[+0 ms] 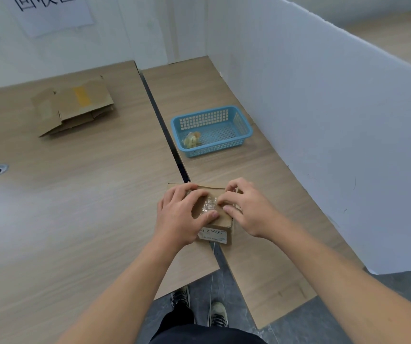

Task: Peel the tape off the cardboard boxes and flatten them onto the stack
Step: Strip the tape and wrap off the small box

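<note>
Left hand point(182, 216) gripping cardboard box point(225, 221), right hand point(247, 211) pinching tape point(209, 206), label point(211, 235) end nearest

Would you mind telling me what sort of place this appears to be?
Probably a makeshift recycling workstation in an office: wood-grain desks beside white partition boards, a stack of flattened brown cardboard boxes, and a blue plastic mesh basket holding crumpled peeled tape.

Bare table point(75, 199) left of the box point(224, 222) permits passage. The partition point(323, 125) blocks the right. The basket point(214, 148) stands ahead; flattened cardboard point(75, 105) lies well apart, far left.
</note>
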